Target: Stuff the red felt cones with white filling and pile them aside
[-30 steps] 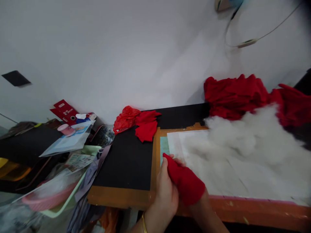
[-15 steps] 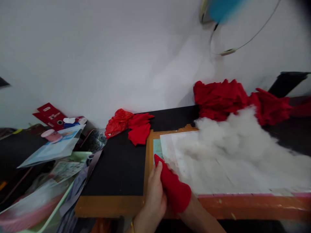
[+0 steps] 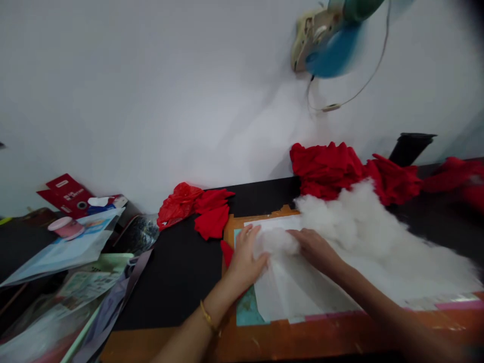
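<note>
My left hand (image 3: 247,257) curves around the left side of a loose tuft of white fibre stuffing (image 3: 278,242), with the tuft between thumb and fingers. On the tuft's right side, the closed fingers of my right hand (image 3: 315,249) pinch it. A red fabric piece (image 3: 227,252) lies under my left hand and is mostly hidden by it. Beneath both hands are white sheets (image 3: 295,292) on the table. A large heap of the same stuffing (image 3: 363,227) spreads to the right of my right hand.
Red fabric pieces are piled (image 3: 327,169) behind the stuffing. A red plastic bag (image 3: 177,204) and a few red pieces (image 3: 212,222) lie at the back left. A green basket (image 3: 113,263) and a pink spool (image 3: 66,228) are far left. A fan (image 3: 333,50) hangs on the wall.
My right hand has come out of the red fabric piece and moved right to the stuffing. The red piece now lies under my left hand. The view has shifted slightly.
</note>
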`<state>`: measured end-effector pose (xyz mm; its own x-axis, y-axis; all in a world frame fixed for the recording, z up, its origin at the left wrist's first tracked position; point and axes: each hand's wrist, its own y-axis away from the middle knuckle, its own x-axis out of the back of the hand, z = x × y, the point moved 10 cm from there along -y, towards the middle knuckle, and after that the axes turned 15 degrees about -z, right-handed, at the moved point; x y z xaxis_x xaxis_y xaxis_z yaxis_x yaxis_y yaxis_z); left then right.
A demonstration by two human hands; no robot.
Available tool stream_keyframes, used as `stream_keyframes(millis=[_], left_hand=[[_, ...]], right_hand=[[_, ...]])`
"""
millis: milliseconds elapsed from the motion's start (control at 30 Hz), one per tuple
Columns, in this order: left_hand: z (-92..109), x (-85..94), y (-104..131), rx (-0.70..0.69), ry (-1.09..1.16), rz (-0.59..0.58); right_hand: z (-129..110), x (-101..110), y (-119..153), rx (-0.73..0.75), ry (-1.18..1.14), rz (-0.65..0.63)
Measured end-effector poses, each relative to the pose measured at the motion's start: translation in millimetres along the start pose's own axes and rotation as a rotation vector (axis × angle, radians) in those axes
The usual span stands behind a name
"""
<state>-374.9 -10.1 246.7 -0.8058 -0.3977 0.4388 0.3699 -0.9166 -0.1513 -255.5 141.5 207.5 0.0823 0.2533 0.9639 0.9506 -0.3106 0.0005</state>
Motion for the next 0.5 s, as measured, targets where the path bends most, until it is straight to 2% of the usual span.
stream_keyframes(millis=[100, 167, 233, 367, 433, 500], left_hand=[[0, -41.4, -26, 0.016, -0.019, -0.192], [-8, -49.6, -38, 0.034, -0.012, -0.222], [-17, -42.3, -45, 0.049, -0.008, -0.189], [-29, -9.4, -45, 0.051, 0.021, -0.083], [-32, -0.4, -42, 0.064, 0.048, -0.037], [-33, -5.1, -38, 0.084, 0.093, -0.018]], right_hand=[[-9, -4, 0, 0.046, -0.13, 0.021], [-11, -4, 4, 0.102, -0.229, 0.03], [-3, -2, 11, 0.118, -0.254, 0.022], [29, 8, 29, 0.002, -0.193, 0.032], [22, 18, 34, 0.052, -0.217, 0.076], [0, 23, 33, 0.154, -0.301, 0.107]])
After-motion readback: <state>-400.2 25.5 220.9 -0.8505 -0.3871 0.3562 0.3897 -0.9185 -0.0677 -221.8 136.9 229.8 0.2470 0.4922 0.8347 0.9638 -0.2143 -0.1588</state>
